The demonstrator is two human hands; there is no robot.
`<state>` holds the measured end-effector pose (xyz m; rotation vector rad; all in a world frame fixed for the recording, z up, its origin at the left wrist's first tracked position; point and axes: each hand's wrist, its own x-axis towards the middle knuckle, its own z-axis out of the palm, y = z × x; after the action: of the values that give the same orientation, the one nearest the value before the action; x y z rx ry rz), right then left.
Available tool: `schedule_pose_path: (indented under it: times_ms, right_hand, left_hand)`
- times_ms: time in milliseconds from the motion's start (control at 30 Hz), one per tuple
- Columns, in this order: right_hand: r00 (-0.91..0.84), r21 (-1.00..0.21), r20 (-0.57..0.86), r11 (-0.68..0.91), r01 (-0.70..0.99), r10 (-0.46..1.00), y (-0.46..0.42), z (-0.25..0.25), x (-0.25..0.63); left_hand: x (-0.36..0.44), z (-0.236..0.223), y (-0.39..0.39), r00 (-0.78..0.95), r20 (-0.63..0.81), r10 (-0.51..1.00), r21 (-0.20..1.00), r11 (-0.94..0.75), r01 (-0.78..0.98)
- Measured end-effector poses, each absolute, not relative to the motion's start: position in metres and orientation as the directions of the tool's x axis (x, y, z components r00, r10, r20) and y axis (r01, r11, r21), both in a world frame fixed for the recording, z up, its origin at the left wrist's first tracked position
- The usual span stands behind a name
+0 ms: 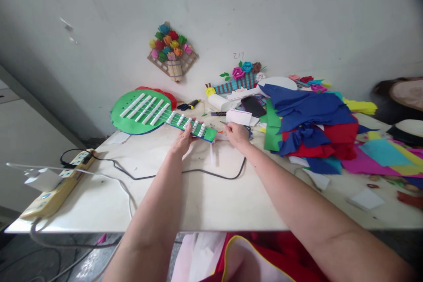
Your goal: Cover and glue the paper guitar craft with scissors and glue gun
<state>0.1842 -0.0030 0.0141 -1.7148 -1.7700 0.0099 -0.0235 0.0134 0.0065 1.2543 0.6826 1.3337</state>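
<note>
A green toy guitar (145,131) of craft sheet, with white rolled bars across its body and neck, is tilted above the table. My left hand (185,138) is closed around its neck from below. Close to the neck's end, my right hand (237,135) has its fingers pinched together, with a thin grey pointed tip (223,122) sticking out. The rest of that pointed thing is hidden by the hand. Below the neck's end, a pale narrow strip (212,154) shows. A dark cord (211,172) runs over the table towards my right hand.
A yellow-handled tool (193,104), a phone (253,105) and white paper (238,117) lie behind my hands. A heap of blue cloth-like sheets (310,105) is at the right. A power strip (62,185) sits at the left edge. Paper flowers (170,44) hang on the wall.
</note>
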Motion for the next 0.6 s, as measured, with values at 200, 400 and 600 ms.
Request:
schedule_pose_path:
  times_ms: [200,400,600]
  right_hand:
    - [0.026,-0.686,0.410,0.289,0.668,0.912,0.003,0.013,0.187]
    - [0.031,-0.873,0.357,0.322,0.367,0.934,0.009,0.008,0.184]
    - [0.008,-0.850,0.392,0.358,0.386,0.920,0.008,0.008,0.181]
  left_hand:
    - [-0.022,0.007,0.011,0.249,0.238,0.939,0.930,-0.147,-0.335]
    - [-0.023,0.006,0.012,0.257,0.222,0.940,0.934,-0.129,-0.334]
    - [-0.024,0.004,0.014,0.267,0.209,0.941,0.935,-0.113,-0.335]
